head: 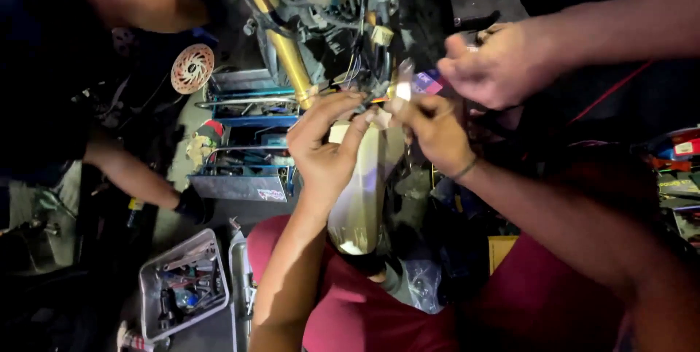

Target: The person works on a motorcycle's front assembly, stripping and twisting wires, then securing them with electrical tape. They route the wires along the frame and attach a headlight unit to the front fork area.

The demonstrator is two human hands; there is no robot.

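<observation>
I have both hands, left hand (pixel 324 149) and right hand (pixel 432 132), pinching the wiring connector (pixel 375 101) at twelve o'clock beneath the gold fork leg (pixel 288 56), mid-fitting I judge; next calls for steady alignment.

The gold fork tube (pixel 290 60) is glossy polished metal. The cream, rounded fender panel (pixel 362 191) shines like smooth plastic. The round perforated brake disc (pixel 192 68) looks matt metal, and the grey tool tray (pixel 149 301) dull plastic.
</observation>
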